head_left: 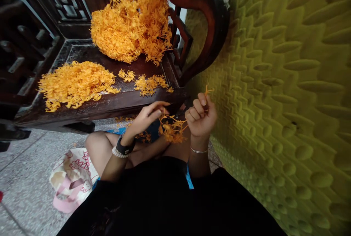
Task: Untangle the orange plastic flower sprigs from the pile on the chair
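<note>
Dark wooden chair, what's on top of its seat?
A large orange heap, a lower orange pile and some small orange clusters lie on the seat. Whatever is beneath the heap and pile is covered.

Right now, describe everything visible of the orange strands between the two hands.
The orange strands look thin and cord-like, loosely looped above, with a tangled, frilly bunch hanging below. The right hand, fingers curled, grips their right end; the left hand is at their upper left, contact unclear.
</note>
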Motion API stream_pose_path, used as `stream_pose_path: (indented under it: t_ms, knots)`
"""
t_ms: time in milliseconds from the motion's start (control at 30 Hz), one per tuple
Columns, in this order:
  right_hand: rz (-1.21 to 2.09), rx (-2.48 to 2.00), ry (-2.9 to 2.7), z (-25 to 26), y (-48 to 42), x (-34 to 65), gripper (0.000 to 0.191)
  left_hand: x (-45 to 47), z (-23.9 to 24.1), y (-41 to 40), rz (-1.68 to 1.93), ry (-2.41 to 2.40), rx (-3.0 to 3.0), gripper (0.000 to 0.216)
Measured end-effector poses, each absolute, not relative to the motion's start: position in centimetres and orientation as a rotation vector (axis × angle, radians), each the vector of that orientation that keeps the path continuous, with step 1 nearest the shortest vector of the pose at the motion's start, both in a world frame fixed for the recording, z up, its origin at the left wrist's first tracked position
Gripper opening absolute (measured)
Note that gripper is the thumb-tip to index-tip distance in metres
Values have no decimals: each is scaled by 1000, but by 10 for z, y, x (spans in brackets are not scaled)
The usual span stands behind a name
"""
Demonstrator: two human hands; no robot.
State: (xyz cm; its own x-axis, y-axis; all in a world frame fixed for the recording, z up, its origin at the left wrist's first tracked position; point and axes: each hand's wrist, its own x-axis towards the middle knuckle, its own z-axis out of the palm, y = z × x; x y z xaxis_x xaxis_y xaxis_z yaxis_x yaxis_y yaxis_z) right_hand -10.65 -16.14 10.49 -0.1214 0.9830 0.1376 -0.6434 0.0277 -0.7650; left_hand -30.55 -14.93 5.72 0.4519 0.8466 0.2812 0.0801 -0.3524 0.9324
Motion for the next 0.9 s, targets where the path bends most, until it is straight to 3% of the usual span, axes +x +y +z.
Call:
stream_pose_path:
  t_ms: [133, 300, 567, 633, 767, 900]
  knots:
    - [1320, -775, -918, 93, -158, -109, 25, -306, 44, -178, 914, 931, 1639, 25]
    - [798, -1374, -1356, 61, -159, -112, 50, -309, 41, -200, 966, 1051, 1442, 29]
    - [647, -1437, -1462, 61, -185, -89, 30, -305, 54, -212, 932, 799, 1145, 26]
    - [705, -1225, -1436, 69, -193, -91, 27, -307, 59, -214, 932, 709, 1114, 24]
    - [1215, -774, -1603, 72, -205, -113, 32, -311, 68, -222, 999, 688, 1199, 11]
    - [1453, -873, -1566, 63, -214, -140, 32, -315, 68, -233, 1202, 947, 1429, 13]
